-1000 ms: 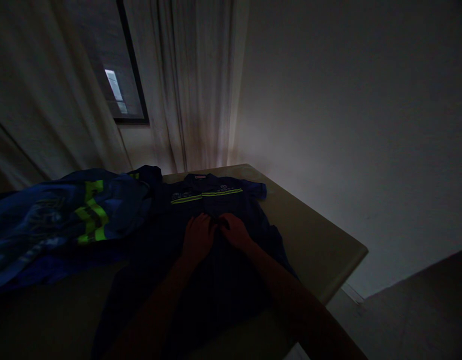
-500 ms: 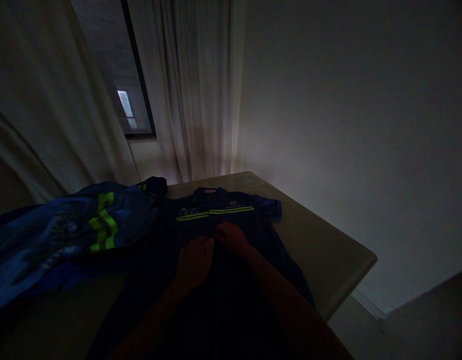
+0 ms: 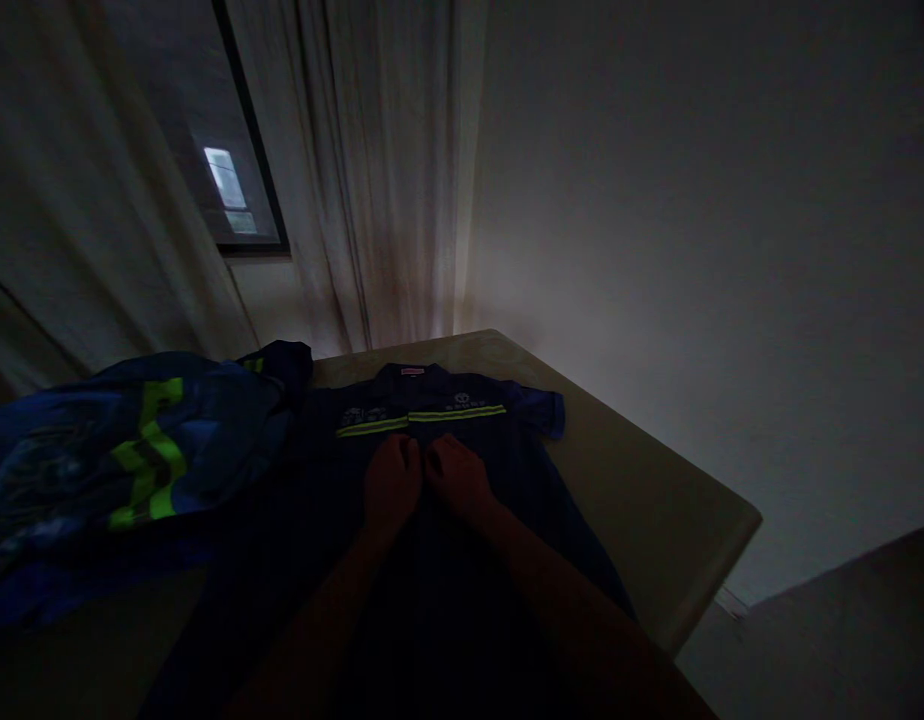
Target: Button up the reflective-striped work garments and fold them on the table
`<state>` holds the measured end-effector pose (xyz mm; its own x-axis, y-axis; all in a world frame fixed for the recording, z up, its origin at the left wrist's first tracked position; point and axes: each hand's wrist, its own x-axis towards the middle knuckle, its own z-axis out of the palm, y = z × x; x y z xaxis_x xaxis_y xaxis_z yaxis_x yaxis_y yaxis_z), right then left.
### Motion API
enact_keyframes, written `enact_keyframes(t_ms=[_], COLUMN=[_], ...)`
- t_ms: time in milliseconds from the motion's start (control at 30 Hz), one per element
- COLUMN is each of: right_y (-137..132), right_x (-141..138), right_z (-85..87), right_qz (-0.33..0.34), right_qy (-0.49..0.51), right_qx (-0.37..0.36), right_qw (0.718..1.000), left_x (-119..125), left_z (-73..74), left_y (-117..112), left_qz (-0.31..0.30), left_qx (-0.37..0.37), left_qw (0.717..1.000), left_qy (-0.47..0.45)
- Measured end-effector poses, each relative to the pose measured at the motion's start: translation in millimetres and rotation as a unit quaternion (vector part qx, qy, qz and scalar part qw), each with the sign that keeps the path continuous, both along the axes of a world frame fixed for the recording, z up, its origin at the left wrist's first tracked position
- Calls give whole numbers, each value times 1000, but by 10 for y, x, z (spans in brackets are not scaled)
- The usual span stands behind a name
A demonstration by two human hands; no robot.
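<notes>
Left hand (image 3: 393, 485) drawn up level with the right hand (image 3: 460, 480)

Half a second ago the left hand sat lower on the cloth than the right; now both are side by side just below the middle of the frame, with a narrow gap between them. Fingers on each are curled in close, at the front of a dark blue shirt (image 3: 443, 570); whether they pinch its cloth or only rest there cannot be told in this dim light.

The shirt lies spread front up, from the centre of the frame to its bottom edge, where it fades into shadow. Just above the hands runs a yellow-green stripe (image 3: 457, 413) across the chest, with a small emblem (image 3: 462, 398) over its right part. Higher still, a pale label (image 3: 413, 371) shows inside the collar.

At the left of the frame, blue clothing (image 3: 214, 425) with bright bands is heaped beside the shirt. All lie on a table (image 3: 649, 500) whose corner points to the lower right. Curtains (image 3: 387, 180) and a window (image 3: 192, 90) fill the upper left; a bare wall (image 3: 657, 250) takes the upper right.
</notes>
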<state>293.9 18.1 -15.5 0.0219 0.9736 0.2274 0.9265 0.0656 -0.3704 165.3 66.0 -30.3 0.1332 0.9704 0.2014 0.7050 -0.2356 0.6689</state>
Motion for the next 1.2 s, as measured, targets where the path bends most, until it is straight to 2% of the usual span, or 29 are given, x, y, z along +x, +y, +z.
enact_keyframes(t_ms=[200,367,500,700,933,1100,1200], right_y=[10,29,6,12,18,25,26], right_x=[20,57,27,16,68,36,33], right_z=[-46,-88,-76,-58,-75,-86,-109], right_qz=[24,61,28,46,28,3,6], right_qy=[24,6,-12,-14,27,-43,-39], right_qx=[38,0,2,6,47,52,65], right_qw=[999,998,1000,999,998,998,997], left_x=[-34,-73,-77,-74,-85,-103,-138], left_z=[-42,-34,-18,-17,-71,-64,-65], left_y=[69,56,38,27,91,128,93], left_qz=[-40,-83,-93,-109,-112,-117,-108], left_qx=[-6,11,25,37,38,34,43], left_qw=[994,982,975,967,960,965,974], left_qy=[-98,-172,-202,-228,-255,-231,-192])
